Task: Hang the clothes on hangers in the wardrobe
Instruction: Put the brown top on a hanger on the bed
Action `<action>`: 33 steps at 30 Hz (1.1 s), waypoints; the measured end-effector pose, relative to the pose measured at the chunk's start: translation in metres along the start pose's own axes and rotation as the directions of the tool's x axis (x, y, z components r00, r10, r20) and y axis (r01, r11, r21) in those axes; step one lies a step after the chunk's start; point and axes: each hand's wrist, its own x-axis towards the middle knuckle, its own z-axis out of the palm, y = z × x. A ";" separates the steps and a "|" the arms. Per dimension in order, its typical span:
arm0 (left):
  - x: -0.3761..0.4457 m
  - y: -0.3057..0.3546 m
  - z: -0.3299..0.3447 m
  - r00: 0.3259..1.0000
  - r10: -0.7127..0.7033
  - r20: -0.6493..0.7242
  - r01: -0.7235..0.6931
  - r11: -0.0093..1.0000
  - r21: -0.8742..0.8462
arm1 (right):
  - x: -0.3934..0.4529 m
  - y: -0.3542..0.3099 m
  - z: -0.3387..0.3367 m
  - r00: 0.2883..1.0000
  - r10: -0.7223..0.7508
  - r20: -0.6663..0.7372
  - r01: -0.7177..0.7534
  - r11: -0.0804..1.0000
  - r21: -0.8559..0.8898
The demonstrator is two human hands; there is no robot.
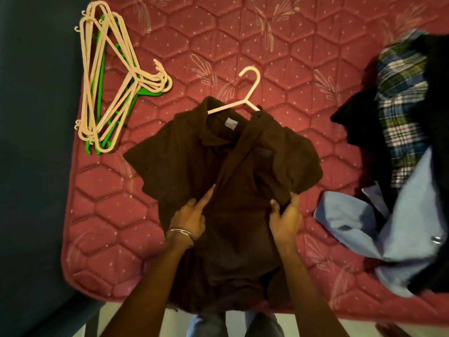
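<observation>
A dark brown short-sleeved shirt (226,181) is spread at the centre of the frame on a red quilted mattress (218,49). Its fabric looks soft and matte, with a folded collar, a small pale label inside the neck, and a chest pocket on the right-hand panel. The front is open, one panel lapped diagonally over the other, and a dark button is seen at the top of the placket. A pale pink plastic hanger (245,93) is threaded into the neck; only its curved hook and part of its thin, smooth shoulders show above the collar.

The left hand (192,218), with a metal bangle (181,233) at the wrist, rests on the shirt's front with the forefinger extended along the edge of the placket and the other fingers loosely bent; nothing is gripped by it. The right hand (286,216) is clamped on a fold of cloth below the right sleeve, thumb and fingers pinching it.

In the upper left of the frame a heap of pink and green plastic hangers (109,76) lies tangled. Along the right edge a pile of clothes (401,147) is seen: a plaid shirt, dark garments and a crumpled light blue shirt. The mattress is stitched in hexagons with pale leaf motifs.
</observation>
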 end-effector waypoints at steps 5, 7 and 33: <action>-0.021 -0.027 -0.017 0.936 -0.081 0.343 -0.007 0.969 0.248 | -0.024 0.021 -0.018 0.947 0.073 0.314 0.040 0.940 -0.338; -0.028 -0.026 -0.021 0.886 -0.147 0.439 0.019 0.959 0.282 | -0.033 0.032 -0.025 0.858 0.294 0.421 -0.011 0.830 -0.558; 0.092 0.021 -0.086 0.872 0.456 0.178 -0.488 0.789 0.373 | -0.015 -0.054 0.066 0.992 -0.101 0.071 0.110 0.984 -0.138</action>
